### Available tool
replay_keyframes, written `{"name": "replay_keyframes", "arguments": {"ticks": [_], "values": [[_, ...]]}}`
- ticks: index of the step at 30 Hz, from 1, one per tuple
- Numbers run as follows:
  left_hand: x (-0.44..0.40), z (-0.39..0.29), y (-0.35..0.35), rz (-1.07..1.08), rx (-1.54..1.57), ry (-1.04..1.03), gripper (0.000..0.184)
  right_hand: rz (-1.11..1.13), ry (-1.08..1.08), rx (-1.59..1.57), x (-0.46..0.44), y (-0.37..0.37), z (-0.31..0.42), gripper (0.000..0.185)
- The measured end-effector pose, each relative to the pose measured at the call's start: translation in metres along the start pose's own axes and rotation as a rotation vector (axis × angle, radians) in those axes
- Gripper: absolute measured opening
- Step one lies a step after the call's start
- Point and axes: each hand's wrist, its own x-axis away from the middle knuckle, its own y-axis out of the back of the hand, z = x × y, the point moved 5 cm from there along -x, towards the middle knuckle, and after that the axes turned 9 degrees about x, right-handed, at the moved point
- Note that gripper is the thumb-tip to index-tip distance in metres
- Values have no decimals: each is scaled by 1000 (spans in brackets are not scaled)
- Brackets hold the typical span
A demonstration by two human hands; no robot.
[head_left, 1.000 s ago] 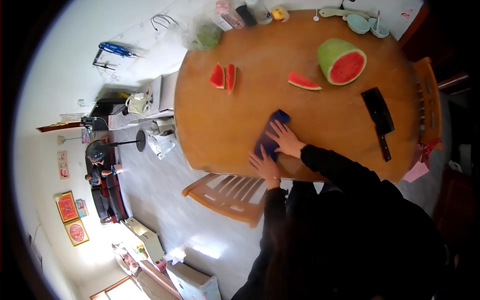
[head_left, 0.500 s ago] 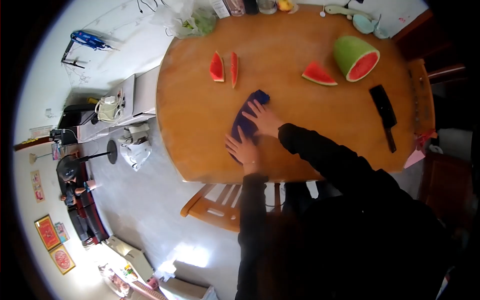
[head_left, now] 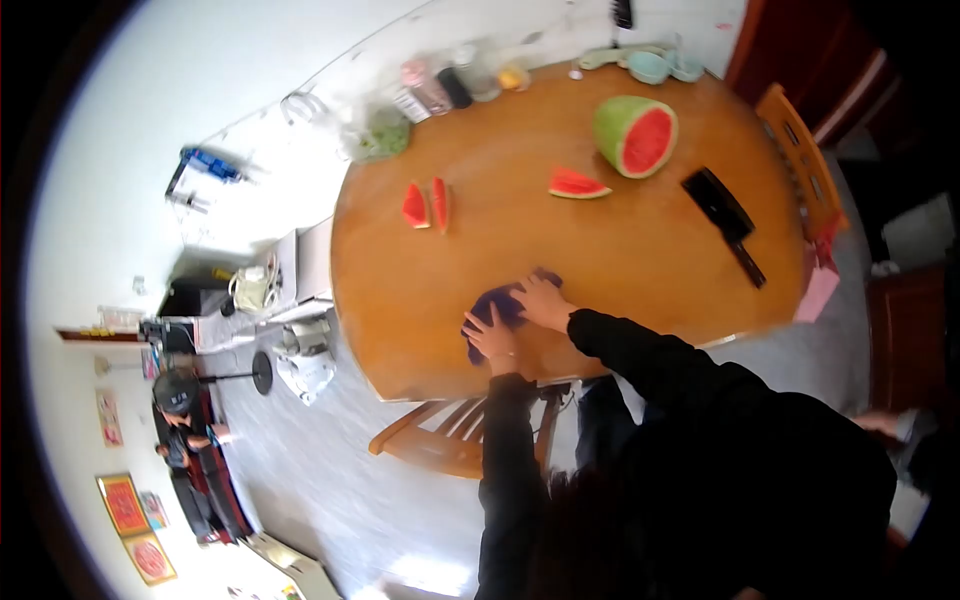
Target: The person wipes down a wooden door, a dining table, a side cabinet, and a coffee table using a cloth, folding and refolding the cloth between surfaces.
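Observation:
A dark blue cloth (head_left: 497,304) lies bunched on the wooden table (head_left: 640,250) near its front edge. My left hand (head_left: 492,337) presses on the cloth's lower left part with its fingers spread. On the cloth's upper right part rests my right hand (head_left: 542,302), fingers apart and slightly bent. Two red watermelon slices (head_left: 415,206) lie to the left, beyond the cloth. A third slice (head_left: 577,183) sits nearer the cut watermelon (head_left: 640,138), whose red face is turned to the front right. At the right is a black cleaver (head_left: 722,210).
Bottles (head_left: 428,88), a bag of greens (head_left: 382,135) and pale blue bowls (head_left: 648,67) line the far edge. One chair (head_left: 440,440) stands at the front edge, another (head_left: 805,165) at the right. People are on a sofa (head_left: 215,470) at the far left.
The camera view has shifted. Both hands remain on the cloth, which has become more bunched and lies closer to the table's front edge than half a second ago.

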Motion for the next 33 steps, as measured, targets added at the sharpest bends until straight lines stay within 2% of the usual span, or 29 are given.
{"name": "replay_keyframes", "arguments": {"ticks": [1, 3, 5, 9, 11, 13, 19, 21, 25, 28, 30, 33], "values": [[13, -10, -8, 87, -11, -19, 59, -7, -33, -13, 28, 3, -12, 47], [47, -52, -4, 127, -14, -116, 60, -43, -56, -52, 82, 12, -39, 47], [94, -101, -5, 206, -20, -287, 64, -79, -103, -49, 148, 20, -70, 46], [187, -195, -1, 213, -2, -515, 69, -130, -212, -56, 270, 41, -131, 45], [219, -229, 4, 213, 22, -618, 69, -72, -323, -67, 315, 51, -150, 44], [230, -244, 9, 223, 73, -616, 68, -108, -346, -82, 333, 55, -155, 43], [218, -250, 4, 179, 137, -686, 67, -211, -438, -92, 325, 57, -159, 41], [217, -253, 3, 226, 115, -660, 67, -217, -487, -73, 321, 54, -163, 41], [208, -264, 3, 189, 145, -562, 67, -273, -500, -27, 300, 47, -168, 41], [172, -275, -2, 122, 127, -506, 67, -278, -558, 12, 265, 48, -182, 40], [139, -284, -3, 47, 166, -578, 66, -289, -649, 17, 239, 54, -197, 39], [77, -299, -12, 50, 179, -567, 64, -297, -653, 51, 190, 68, -220, 39]]}}
